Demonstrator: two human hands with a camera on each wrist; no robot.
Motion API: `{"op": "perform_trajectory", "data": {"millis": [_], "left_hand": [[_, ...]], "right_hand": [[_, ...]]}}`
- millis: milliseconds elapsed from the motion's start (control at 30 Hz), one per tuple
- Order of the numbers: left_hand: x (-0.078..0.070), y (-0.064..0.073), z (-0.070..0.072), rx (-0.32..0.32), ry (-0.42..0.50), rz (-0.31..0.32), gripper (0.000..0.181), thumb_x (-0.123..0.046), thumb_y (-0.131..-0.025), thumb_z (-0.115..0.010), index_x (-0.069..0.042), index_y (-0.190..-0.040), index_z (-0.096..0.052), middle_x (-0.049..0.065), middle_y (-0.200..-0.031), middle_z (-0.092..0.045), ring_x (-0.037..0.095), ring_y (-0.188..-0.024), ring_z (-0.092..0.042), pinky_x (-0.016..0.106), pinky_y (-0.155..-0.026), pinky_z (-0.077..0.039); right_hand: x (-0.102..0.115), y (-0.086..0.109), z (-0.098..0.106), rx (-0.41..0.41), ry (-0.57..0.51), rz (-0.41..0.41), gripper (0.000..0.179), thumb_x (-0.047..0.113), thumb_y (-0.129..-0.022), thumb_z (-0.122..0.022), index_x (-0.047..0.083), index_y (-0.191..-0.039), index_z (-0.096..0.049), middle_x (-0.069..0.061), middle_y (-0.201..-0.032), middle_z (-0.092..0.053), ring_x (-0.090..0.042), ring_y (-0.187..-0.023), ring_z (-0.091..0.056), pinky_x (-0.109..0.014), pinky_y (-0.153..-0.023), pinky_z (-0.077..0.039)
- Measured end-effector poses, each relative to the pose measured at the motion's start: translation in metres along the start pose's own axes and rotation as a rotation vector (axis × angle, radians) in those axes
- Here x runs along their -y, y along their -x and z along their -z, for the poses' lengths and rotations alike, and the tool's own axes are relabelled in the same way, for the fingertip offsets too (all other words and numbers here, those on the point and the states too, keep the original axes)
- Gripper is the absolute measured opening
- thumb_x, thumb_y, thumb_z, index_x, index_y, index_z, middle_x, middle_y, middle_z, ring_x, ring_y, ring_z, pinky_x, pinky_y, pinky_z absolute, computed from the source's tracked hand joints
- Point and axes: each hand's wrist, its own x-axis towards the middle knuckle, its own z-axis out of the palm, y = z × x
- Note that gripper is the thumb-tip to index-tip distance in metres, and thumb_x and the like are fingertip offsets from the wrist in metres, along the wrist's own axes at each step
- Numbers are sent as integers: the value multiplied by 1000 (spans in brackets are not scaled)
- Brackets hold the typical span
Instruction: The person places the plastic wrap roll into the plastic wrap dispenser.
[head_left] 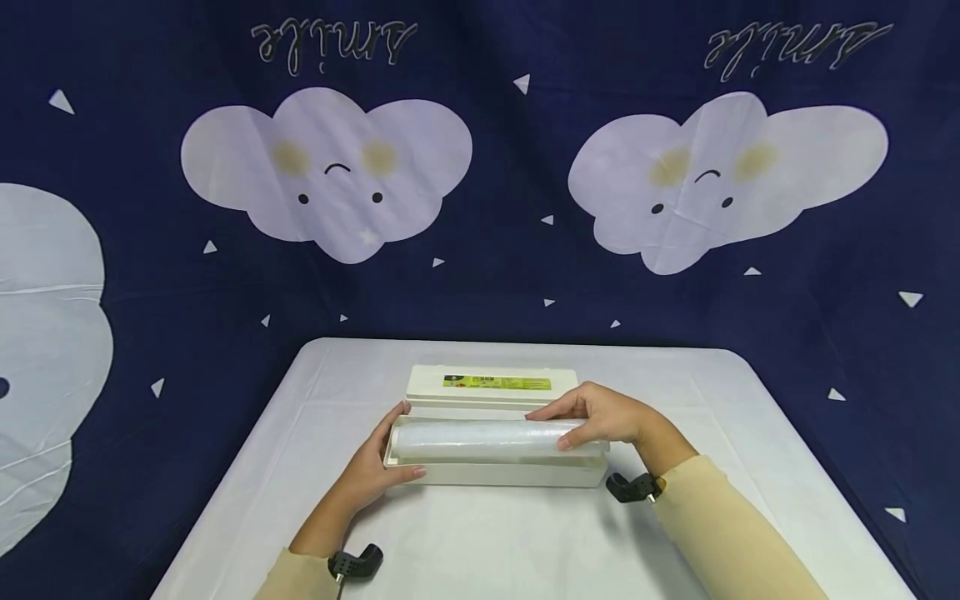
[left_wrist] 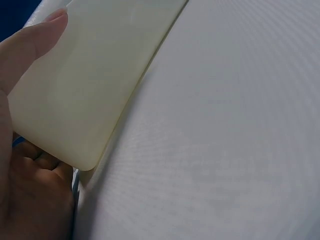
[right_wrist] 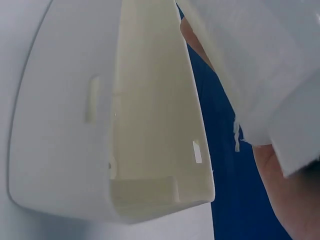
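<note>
A long cream plastic box (head_left: 502,476) sits lidless on the table. My left hand (head_left: 366,477) grips its left end, thumb on the front wall and fingers round the far side. In the left wrist view that thumb (left_wrist: 52,30) lies against the smooth side of the box. A roll of cling film (head_left: 472,438) lies over the box's opening. My right hand (head_left: 611,414) holds the roll near its right end, thumb in front and fingers behind. The right wrist view shows the roll's end (right_wrist: 250,65) raised out of the box, whose interior (right_wrist: 155,100) is bare there.
Just behind the box lies its long cream lid (head_left: 427,385), with a green and yellow label (head_left: 497,382). A white cloth covers the table (head_left: 510,542). Beyond its far edge hangs a dark blue curtain (head_left: 517,167) printed with clouds.
</note>
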Motion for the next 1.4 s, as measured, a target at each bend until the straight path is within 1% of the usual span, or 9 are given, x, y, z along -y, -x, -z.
{"op": "perform_trajectory", "data": {"millis": [167,400,533,633,800,933,1033,1233,1400], "left_hand": [[-1,0,1,-5,4,-2,117,-15,-75,-98,-18,-168,-28,4,-170,-31,33,-145,-41,55,-115,-33],[0,-1,1,-9,1,-10,116,-15,-75,-98,-18,-167,-29,4,-169,-32,31,-145,-42,54,-115,-34],[-1,-1,1,-3,-1,-8,116,-14,-75,-98,-17,-168,-27,5,-168,-33,31,-142,-45,53,-114,-37],[0,-1,1,-5,-3,-7,116,-14,-76,-97,-18,-168,-27,5,-168,-33,33,-141,-46,54,-113,-37],[2,-2,0,-3,-4,-7,117,-15,-75,-97,-19,-168,-26,5,-168,-33,34,-140,-47,55,-113,-37],[3,-2,-1,1,-6,-11,117,-16,-76,-97,-19,-168,-26,6,-168,-33,34,-140,-47,53,-113,-38],[3,-2,-1,-1,-7,-9,117,-16,-75,-98,-19,-168,-27,6,-168,-33,33,-141,-47,52,-113,-38],[3,-1,0,-13,-9,-4,118,-16,-74,-98,-20,-168,-27,5,-168,-34,33,-140,-48,51,-113,-38],[3,-1,0,-15,-10,3,119,-16,-74,-99,-20,-169,-26,4,-169,-32,33,-142,-47,50,-113,-37]], "right_hand": [[-4,-1,3,5,-16,0,53,0,-86,-85,-2,-136,-69,-15,-137,-66,-33,-126,-63,-37,-101,-54],[-11,-6,2,10,-20,38,52,-1,-86,-85,-5,-135,-68,-19,-137,-66,-34,-127,-62,-35,-102,-52],[-14,-9,-1,3,-27,27,51,-1,-85,-85,-3,-134,-70,-17,-134,-67,-33,-125,-64,-36,-101,-53],[-16,-9,-3,-2,-28,16,50,0,-85,-86,-2,-133,-71,-16,-132,-69,-33,-123,-65,-36,-99,-54],[-20,-8,-5,-28,-11,1,51,2,-83,-88,0,-132,-72,-14,-131,-70,-31,-120,-67,-34,-97,-55],[-24,-7,-6,-56,-6,-7,52,2,-81,-89,1,-131,-74,-12,-131,-70,-30,-122,-66,-33,-98,-54],[-27,-8,-8,-77,-13,-11,51,0,-80,-89,0,-129,-74,-13,-129,-71,-30,-121,-67,-34,-97,-55],[-31,-9,-12,-106,-32,-23,51,-6,-77,-89,-6,-126,-73,-18,-126,-71,-33,-117,-68,-34,-93,-57],[-32,-10,-14,-123,-14,-46,51,-7,-76,-89,-5,-124,-75,-17,-125,-72,-33,-118,-68,-34,-94,-57]]}}
